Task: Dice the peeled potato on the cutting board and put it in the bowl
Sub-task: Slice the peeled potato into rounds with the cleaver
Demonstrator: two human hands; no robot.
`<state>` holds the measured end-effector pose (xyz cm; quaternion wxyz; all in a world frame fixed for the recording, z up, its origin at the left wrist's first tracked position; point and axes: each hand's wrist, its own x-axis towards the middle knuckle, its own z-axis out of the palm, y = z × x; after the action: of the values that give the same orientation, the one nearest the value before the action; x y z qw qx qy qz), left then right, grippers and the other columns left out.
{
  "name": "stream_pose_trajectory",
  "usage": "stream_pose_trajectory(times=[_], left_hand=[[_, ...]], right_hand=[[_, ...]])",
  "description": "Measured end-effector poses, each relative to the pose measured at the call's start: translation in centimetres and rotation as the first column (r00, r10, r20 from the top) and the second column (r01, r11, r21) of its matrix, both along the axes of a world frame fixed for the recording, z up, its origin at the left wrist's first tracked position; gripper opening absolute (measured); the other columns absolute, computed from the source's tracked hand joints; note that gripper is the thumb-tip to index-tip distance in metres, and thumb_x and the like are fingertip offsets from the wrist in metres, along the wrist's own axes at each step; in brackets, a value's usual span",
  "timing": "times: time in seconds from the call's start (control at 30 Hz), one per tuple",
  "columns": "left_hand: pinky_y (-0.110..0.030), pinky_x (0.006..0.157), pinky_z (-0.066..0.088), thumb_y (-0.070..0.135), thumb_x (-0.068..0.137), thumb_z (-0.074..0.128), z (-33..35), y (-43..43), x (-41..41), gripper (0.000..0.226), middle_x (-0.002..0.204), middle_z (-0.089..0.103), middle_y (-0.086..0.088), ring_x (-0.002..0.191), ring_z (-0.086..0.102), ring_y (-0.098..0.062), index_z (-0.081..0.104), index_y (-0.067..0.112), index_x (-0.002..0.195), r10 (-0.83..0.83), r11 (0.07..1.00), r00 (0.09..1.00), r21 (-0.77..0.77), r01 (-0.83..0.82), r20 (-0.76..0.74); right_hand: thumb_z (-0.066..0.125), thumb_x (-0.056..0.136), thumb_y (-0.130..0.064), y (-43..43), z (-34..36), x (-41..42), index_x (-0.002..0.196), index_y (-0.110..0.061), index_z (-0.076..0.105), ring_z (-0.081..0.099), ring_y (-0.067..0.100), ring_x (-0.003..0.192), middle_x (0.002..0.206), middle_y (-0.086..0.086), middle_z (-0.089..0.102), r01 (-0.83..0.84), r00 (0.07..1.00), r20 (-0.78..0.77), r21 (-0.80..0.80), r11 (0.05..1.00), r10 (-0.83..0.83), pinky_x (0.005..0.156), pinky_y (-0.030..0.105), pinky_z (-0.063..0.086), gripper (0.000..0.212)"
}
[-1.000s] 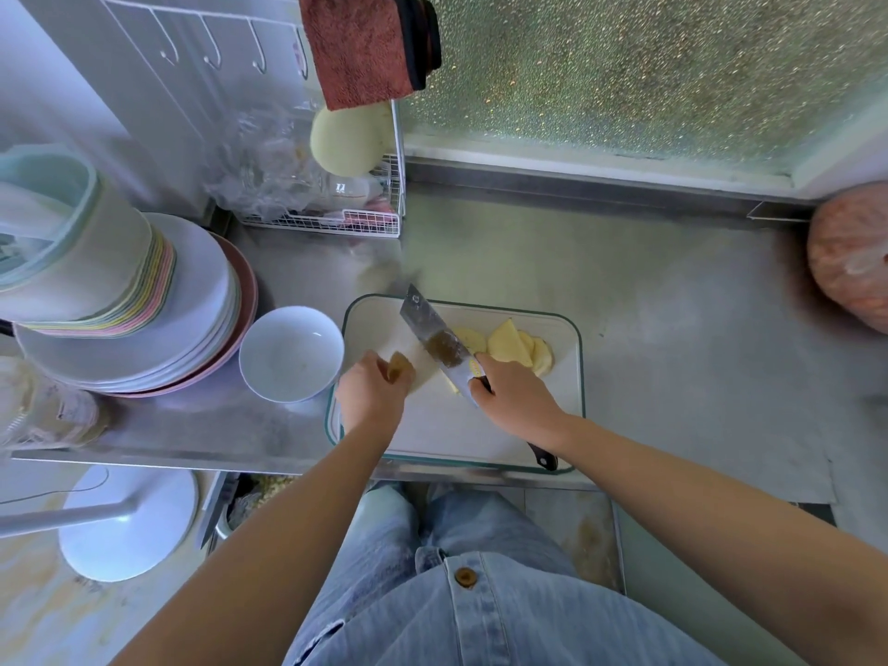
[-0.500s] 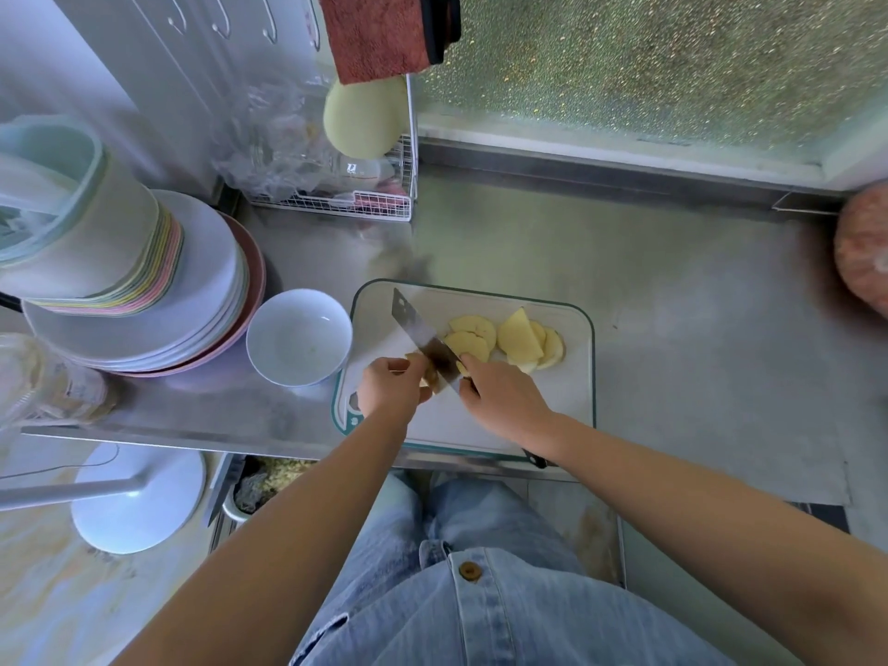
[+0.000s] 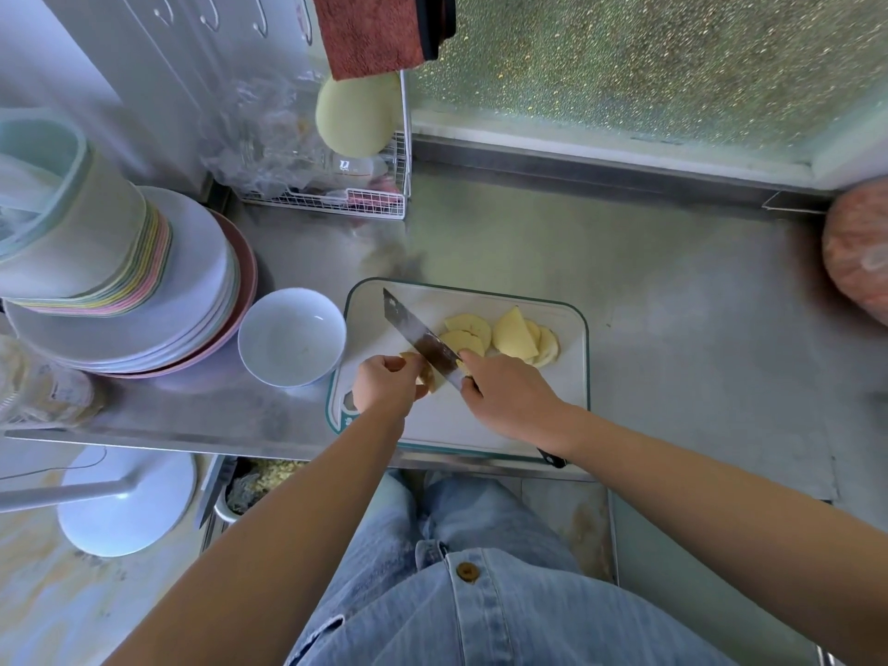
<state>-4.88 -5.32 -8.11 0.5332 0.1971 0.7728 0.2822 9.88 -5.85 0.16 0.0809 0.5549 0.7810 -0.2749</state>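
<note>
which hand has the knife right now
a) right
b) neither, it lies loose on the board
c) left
a: the right hand grips the knife, its blade angled across the cutting board, while the left hand holds a potato piece.

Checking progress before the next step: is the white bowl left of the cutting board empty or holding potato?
Empty: the bowl shows only its bare white inside; the potato slices lie on the cutting board.
</note>
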Motion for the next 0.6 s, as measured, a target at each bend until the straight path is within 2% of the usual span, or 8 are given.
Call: stream_pose_trajectory(times=[0.1, 0.2, 0.3, 0.43, 0.53, 0.6], left_hand=[[-0.031, 0.066, 0.061, 0.027, 0.086, 0.072, 0.1, 0.2, 0.0, 0.019, 0.089, 0.071, -0.005, 0.072, 0.072, -0.021, 0.066, 0.011, 0.095, 0.000, 1.000, 1.000, -0.007, 0.000, -0.001], [-0.037, 0.069, 0.062, 0.023, 0.084, 0.074, 0.0, 0.2, 0.0, 0.018, 0.089, 0.071, -0.007, 0.071, 0.072, -0.023, 0.067, 0.008, 0.092, 0.016, 1.000, 1.000, -0.013, -0.015, 0.022], [-0.037, 0.070, 0.062, 0.021, 0.082, 0.075, -0.1, 0.3, 0.0, 0.022, 0.092, 0.071, -0.009, 0.074, 0.072, -0.025, 0.067, 0.006, 0.096, 0.029, 1.000, 0.999, -0.010, -0.029, 0.041], [-0.034, 0.074, 0.061, 0.021, 0.084, 0.074, 0.0, 0.2, -0.3, 0.022, 0.093, 0.071, -0.007, 0.073, 0.072, -0.022, 0.066, 0.007, 0.099, 0.023, 1.000, 0.998, -0.012, -0.022, 0.061], [-0.031, 0.074, 0.060, 0.020, 0.085, 0.073, 0.0, 0.1, -0.5, 0.021, 0.093, 0.071, -0.006, 0.071, 0.072, -0.020, 0.066, 0.008, 0.100, 0.035, 0.999, 0.996, -0.015, -0.034, 0.085], [-0.033, 0.077, 0.060, 0.020, 0.085, 0.073, 0.0, 0.1, -0.5, 0.021, 0.094, 0.071, -0.007, 0.072, 0.073, -0.021, 0.065, 0.008, 0.100, 0.031, 0.999, 0.994, -0.012, -0.030, 0.102]], right_hand=[[0.036, 0.098, -0.019, 0.3, 0.2, -0.3, 0.095, -0.017, 0.038, 0.037, 0.010, 0.054, 0.064, -0.003, 0.039, -0.026, 0.999, 0.030, -0.027, 0.999, 0.027, 0.047, 0.026, 0.022, 0.005], [0.036, 0.097, -0.017, 0.5, -0.5, -0.8, 0.089, -0.016, 0.033, 0.038, 0.015, 0.056, 0.064, -0.002, 0.036, -0.042, 0.997, 0.066, -0.036, 0.998, 0.044, 0.047, 0.028, 0.022, 0.008], [0.036, 0.097, -0.017, 0.6, -2.2, -1.1, 0.094, -0.014, 0.039, 0.045, 0.022, 0.066, 0.065, -0.003, 0.034, -0.030, 0.997, 0.062, -0.051, 0.998, 0.033, 0.047, 0.027, 0.022, 0.005], [0.034, 0.099, -0.020, -0.4, -4.2, -0.7, 0.116, -0.010, 0.045, 0.044, 0.020, 0.066, 0.068, -0.001, 0.039, -0.023, 0.997, 0.079, 0.002, 1.000, 0.023, 0.052, 0.028, 0.027, 0.023], [0.035, 0.098, -0.022, -0.2, -4.6, -0.3, 0.116, -0.010, 0.045, 0.048, 0.024, 0.068, 0.073, 0.003, 0.045, 0.054, 0.998, 0.039, -0.032, 0.998, -0.052, 0.057, 0.030, 0.030, 0.024], [0.036, 0.097, -0.021, 0.6, -4.2, -0.2, 0.109, -0.011, 0.047, 0.049, 0.025, 0.068, 0.071, 0.004, 0.046, 0.076, 0.997, 0.011, -0.049, 0.996, -0.076, 0.052, 0.031, 0.027, 0.019]])
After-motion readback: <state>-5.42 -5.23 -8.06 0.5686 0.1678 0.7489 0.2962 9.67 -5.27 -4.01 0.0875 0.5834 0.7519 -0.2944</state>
